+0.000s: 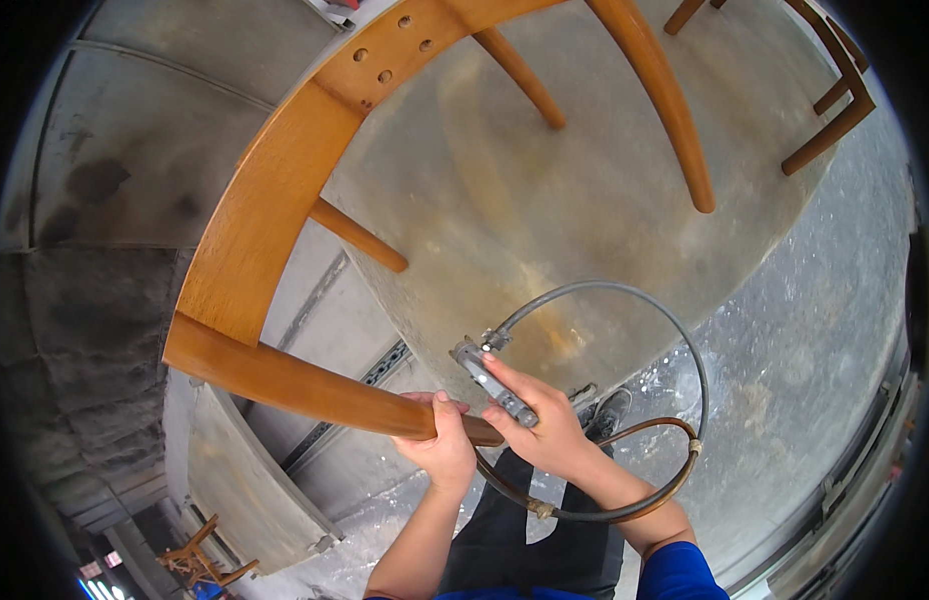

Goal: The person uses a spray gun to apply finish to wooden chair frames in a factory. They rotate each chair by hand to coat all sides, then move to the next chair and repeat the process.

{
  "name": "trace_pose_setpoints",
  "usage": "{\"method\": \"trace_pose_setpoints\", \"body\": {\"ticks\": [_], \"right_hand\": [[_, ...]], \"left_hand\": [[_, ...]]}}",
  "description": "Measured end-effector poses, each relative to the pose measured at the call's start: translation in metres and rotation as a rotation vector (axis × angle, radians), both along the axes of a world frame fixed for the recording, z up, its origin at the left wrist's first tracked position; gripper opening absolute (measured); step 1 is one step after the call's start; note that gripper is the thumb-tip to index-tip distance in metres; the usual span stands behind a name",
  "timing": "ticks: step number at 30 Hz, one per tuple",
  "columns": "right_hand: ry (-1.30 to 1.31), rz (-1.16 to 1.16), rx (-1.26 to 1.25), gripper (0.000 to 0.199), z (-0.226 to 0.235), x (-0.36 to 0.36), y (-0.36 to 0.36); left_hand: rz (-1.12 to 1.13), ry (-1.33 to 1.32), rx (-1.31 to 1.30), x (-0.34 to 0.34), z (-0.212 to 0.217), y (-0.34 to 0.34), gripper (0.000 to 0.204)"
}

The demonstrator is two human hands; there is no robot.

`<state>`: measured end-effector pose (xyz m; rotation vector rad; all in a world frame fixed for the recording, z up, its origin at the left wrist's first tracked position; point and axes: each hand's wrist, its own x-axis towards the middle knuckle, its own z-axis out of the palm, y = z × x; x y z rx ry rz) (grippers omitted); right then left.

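Obs.: the wooden frame (250, 225), orange-brown and curved, sweeps from 12 o'clock through 9 and ends near 6, by the person. Round holes show at 11; legs project from the curve.

Hands: left hand (447, 445) at 6 o'clock, fingers wrapped round the near bar of the frame. Right hand (545, 430) at 5, closed on a grey tool (480, 370), probably a spray gun; its working end points towards 11. Whether the right hand also touches the bar end: cannot tell.

Handling (judgement): hold the bar firmly with the left, since one grip on an end lets a long curved piece twist. Wrist of the right loose, tool at an even gap from the wood, passes steady along the curve. The hose (590, 285) loops from the tool out to 3 and back across the right forearm; best carried clear of bar and legs.

Surface: a broad grey sheet (605, 230), stained yellowish, lies beneath the legs; tabletop or floor panel, unclear. Speckled grey floor (785, 330) at 3 to 4; a shoe (612, 408) near 5.

Room: grey wall panels (185, 90) at 10, dark blotches below. Another wooden piece (830, 135) at 2; a wooden chair (195, 562) between 7 and 8.
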<state>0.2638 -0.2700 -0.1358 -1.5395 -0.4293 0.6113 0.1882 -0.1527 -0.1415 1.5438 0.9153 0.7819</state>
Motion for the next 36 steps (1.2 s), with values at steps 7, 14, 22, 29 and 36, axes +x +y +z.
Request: {"method": "trace_pose_setpoints", "body": {"ticks": [7, 14, 22, 29, 36], "right_hand": [[0.117, -0.058, -0.042, 0.054, -0.019, 0.005, -0.035], [0.311, -0.107, 0.107, 0.057, -0.003, 0.005, -0.073], [-0.198, -0.525, 0.297, 0.062, 0.009, 0.049, -0.098], [-0.088, -0.799, 0.209, 0.057, -0.001, 0.084, -0.129], [0.158, -0.716, -0.063, 0.051, 0.021, -0.007, -0.262]], "left_hand": [[-0.042, 0.0, 0.0, 0.004, -0.005, -0.016, 0.021], [-0.027, 0.076, -0.058, 0.007, -0.008, -0.029, 0.021], [-0.048, 0.091, -0.164, 0.03, -0.002, -0.039, 0.022], [-0.125, 0.125, -0.353, 0.036, 0.017, -0.053, 0.025], [-0.002, 0.19, -0.354, 0.043, -0.014, -0.089, 0.025]]}}
